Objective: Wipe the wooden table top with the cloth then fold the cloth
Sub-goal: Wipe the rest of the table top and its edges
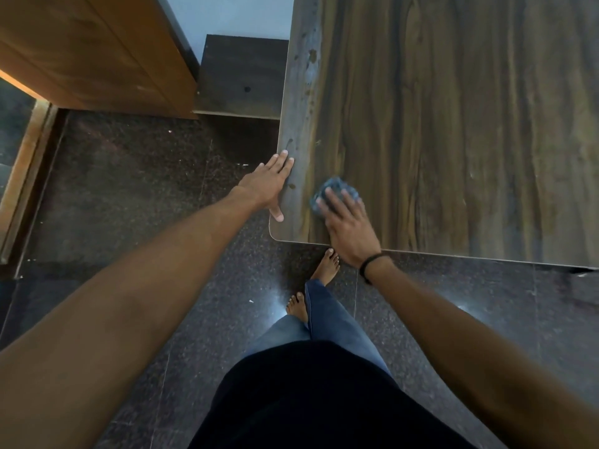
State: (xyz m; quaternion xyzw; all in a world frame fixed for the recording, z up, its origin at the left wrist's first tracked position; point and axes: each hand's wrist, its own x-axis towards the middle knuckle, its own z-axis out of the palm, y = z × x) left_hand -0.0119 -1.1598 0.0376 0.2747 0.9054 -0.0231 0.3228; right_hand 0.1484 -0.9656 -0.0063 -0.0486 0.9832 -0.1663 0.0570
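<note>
Cloth point(337, 186): bunched at the near-left corner of the bench point(453, 124), under my right grip point(348, 228), fingers flat and pressing. Left grip point(269, 186): flat, bracing the left edge. Most of the top lies ahead and to the right.

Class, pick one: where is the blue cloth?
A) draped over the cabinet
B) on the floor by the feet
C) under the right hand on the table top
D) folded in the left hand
C: the right hand presses the bunched cloth onto the table top.
</note>
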